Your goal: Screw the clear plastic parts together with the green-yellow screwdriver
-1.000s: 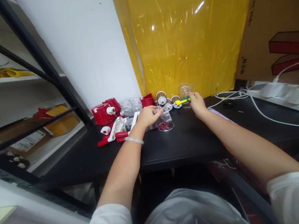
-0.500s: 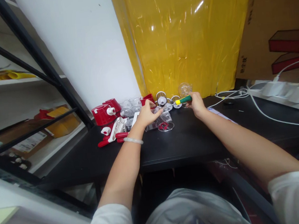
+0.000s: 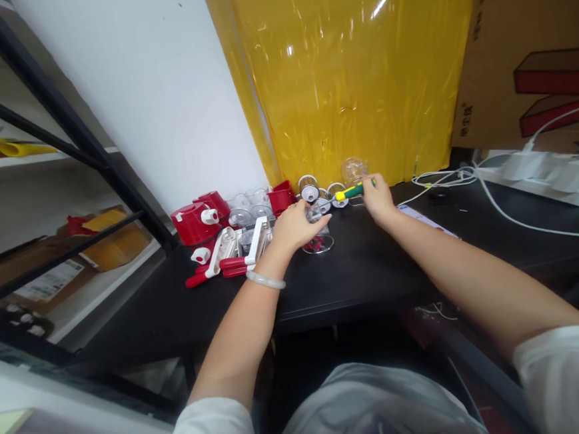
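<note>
My right hand [image 3: 379, 200] is closed round the green and yellow handle of a screwdriver [image 3: 352, 192]. The shaft points left, with its tip near the fingers of my left hand [image 3: 295, 226]. Those fingers are curled at the top of a clear plastic cup [image 3: 320, 244] with red at its base, which my hand partly hides. Just beyond lie several short cylinders with white ends [image 3: 309, 190] and an open red box-shaped part [image 3: 281, 197]. Behind my right hand is another clear cup [image 3: 354, 169].
Left of my hands lie red housings [image 3: 193, 224], white and red handles [image 3: 223, 252] and clear cups [image 3: 241, 211] on the black table [image 3: 354, 275]. A printed sheet [image 3: 427, 219], white cables [image 3: 515, 226] and a power strip [image 3: 542, 180] are at right. A shelf rack [image 3: 83, 146] stands left.
My left hand has shifted right and down over the clear cup, uncovering the red box-shaped part and more of a white handle. The screwdriver remains in my right hand. The view has shifted slightly.
</note>
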{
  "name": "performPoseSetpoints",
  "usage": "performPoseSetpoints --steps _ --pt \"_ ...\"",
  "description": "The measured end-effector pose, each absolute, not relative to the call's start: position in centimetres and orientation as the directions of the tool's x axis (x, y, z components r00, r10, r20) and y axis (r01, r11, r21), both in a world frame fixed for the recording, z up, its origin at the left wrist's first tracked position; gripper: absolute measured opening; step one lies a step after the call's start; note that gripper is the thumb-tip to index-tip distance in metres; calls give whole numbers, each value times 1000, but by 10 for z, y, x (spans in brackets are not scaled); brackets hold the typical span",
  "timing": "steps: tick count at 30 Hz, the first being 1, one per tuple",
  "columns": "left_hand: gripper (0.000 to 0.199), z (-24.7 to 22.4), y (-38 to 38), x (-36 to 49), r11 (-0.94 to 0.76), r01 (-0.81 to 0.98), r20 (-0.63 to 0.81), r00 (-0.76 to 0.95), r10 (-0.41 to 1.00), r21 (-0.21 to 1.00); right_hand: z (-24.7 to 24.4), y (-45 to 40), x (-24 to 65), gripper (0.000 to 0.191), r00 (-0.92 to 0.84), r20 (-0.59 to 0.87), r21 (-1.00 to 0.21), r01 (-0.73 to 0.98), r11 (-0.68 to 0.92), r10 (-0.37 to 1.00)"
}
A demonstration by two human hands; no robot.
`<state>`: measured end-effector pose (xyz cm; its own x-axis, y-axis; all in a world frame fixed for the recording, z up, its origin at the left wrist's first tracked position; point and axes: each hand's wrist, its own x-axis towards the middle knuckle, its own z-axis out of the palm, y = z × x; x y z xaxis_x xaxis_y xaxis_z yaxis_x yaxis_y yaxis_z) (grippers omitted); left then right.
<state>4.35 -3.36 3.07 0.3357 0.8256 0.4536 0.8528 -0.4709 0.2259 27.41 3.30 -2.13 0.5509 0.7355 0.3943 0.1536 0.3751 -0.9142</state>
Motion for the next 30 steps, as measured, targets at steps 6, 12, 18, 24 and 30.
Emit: performPoseSetpoints --steps 6,12,18,24,30 --pt "44 22 -32 52 -421 876 511 257 820 236 -20 33 267 23 483 272 -921 -119 370 832" --pt "42 18 -30 55 -404 880 543 218 811 249 -22 27 274 38 509 422 -893 88 442 750" --pt "42 17 -30 56 -394 882 544 205 814 258 -17 26 269 18 507 319 -906 -84 414 801" --pt "44 15 -28 56 -407 874 559 206 803 263 -16 27 269 16 467 259 -904 -192 383 846" --pt "45 13 -27 56 -387 882 559 183 809 271 -23 27 279 39 498 445 -895 215 392 744"
